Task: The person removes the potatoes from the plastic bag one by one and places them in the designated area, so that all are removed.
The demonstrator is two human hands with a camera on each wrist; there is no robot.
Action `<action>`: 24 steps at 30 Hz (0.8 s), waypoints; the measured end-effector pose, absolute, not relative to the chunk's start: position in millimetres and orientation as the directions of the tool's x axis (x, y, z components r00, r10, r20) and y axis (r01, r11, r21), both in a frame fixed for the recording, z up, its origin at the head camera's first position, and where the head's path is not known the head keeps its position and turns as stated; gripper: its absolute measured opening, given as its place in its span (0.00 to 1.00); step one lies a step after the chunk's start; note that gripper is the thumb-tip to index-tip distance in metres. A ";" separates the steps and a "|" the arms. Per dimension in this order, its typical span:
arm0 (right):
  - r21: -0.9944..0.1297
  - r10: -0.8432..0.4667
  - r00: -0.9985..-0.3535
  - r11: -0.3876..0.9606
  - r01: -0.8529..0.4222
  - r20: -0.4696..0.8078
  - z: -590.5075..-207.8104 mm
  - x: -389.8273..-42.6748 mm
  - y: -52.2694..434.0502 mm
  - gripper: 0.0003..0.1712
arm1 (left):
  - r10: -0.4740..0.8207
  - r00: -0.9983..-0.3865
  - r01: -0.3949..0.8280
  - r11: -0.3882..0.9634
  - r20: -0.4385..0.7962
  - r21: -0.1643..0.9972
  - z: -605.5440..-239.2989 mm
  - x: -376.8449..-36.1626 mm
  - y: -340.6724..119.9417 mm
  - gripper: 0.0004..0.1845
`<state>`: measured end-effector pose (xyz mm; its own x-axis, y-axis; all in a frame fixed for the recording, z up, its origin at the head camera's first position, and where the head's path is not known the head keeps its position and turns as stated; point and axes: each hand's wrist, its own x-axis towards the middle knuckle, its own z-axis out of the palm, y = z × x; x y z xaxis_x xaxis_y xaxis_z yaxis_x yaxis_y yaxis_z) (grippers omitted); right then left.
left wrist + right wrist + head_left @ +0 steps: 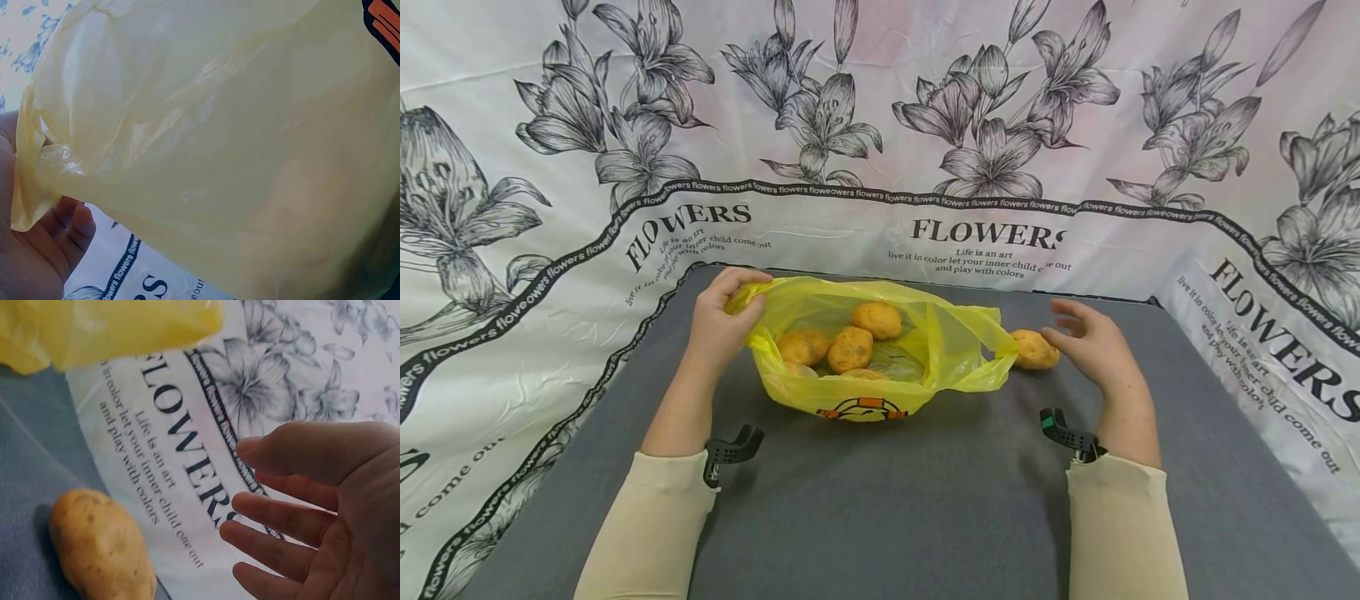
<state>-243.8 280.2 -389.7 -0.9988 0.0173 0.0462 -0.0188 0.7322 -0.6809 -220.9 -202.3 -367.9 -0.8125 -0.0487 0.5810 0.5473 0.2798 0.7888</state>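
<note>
loose tan-yellow oval potato (1036, 351) sits on grey tabletop (917, 508), just left of r hand (1097, 346), which is much nearer than l hand (718, 323). long axis approx left-right in head view, one end twd r fingertips. r fingers apart, holding nothing, gap visible in r wrist view. l hand pinches rim of thin yellow plastic bag (790, 390) w/ potatoes (850, 350) inside. loose potato skin: smooth-ish, dark specks. can't tell if bag touches it.
</note>
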 end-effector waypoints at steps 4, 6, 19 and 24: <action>-0.689 -0.008 -0.997 0.723 -0.056 0.074 -383.3 -240.7 274.5 0.43 | -0.042 -0.810 0.551 0.287 0.584 0.784 -366.8 -220.8 -201.7 0.12; -0.695 -0.023 -0.996 0.715 -0.079 0.090 -380.1 -239.2 270.8 0.43 | -0.039 -0.809 0.552 0.292 0.587 0.781 -366.3 -220.7 -201.5 0.12; -0.710 -0.137 -0.976 0.670 -0.219 0.171 -364.9 -229.6 241.5 0.39 | -0.043 -0.813 0.545 0.293 0.580 0.786 -368.4 -222.1 -201.9 0.12; -0.724 -0.171 -0.959 0.630 -0.281 0.224 -361.0 -224.0 229.9 0.35 | -0.039 -0.813 0.548 0.287 0.582 0.785 -368.8 -222.3 -201.5 0.12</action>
